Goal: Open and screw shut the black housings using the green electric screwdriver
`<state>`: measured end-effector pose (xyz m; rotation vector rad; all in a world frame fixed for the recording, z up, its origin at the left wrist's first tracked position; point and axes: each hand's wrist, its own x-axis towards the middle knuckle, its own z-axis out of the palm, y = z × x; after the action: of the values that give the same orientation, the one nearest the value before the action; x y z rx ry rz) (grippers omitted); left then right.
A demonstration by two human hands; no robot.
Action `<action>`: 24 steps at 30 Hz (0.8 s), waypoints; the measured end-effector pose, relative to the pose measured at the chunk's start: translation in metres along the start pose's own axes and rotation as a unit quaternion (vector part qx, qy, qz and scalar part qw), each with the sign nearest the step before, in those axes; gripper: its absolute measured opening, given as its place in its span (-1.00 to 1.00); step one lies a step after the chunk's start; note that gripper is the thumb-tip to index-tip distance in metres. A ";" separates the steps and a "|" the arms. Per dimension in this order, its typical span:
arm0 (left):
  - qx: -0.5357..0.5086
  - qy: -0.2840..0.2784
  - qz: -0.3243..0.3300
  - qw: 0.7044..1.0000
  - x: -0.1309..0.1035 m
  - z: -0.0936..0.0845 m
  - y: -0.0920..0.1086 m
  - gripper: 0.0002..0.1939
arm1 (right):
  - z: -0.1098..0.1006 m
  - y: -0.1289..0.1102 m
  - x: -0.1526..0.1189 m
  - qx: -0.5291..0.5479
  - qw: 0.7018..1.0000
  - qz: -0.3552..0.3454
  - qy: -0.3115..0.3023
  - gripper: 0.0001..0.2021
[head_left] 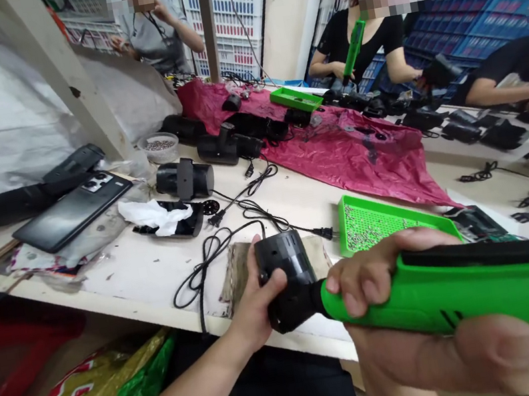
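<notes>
My left hand (pixel 254 304) is closed around a black cylindrical housing (pixel 285 259) at the table's front edge, thumb pressed on its side. A black cord runs from behind the housing. My right hand (pixel 406 316) grips a green electric screwdriver (pixel 466 286), which lies level and reaches in from the right. Its dark nose meets the housing's lower right side; the bit itself is hidden. Beneath the housing lies a folded brown cloth or pad (pixel 236 273). A green perforated tray (pixel 380 222) holding many small screws sits just beyond my right hand.
On the left are a phone (pixel 74 209), a white tissue (pixel 158 215), and a tub of small parts (pixel 159 146). Black housings (pixel 185 179) and looped cords (pixel 256 206) cover the middle. Behind lies magenta sheeting (pixel 359 155). Across the table, a co-worker (pixel 364 39) holds another green screwdriver (pixel 354 48).
</notes>
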<state>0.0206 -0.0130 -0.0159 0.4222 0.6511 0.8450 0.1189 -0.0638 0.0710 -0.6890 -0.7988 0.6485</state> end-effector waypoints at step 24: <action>-0.006 0.037 0.169 0.985 -0.013 0.011 0.007 0.16 | -0.060 0.048 -0.044 -0.178 0.970 0.140 0.087 -0.52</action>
<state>0.0175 -0.0200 0.0012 0.5015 0.6517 1.1916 0.1319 -0.0851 -0.0144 -1.1854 -0.6656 0.6944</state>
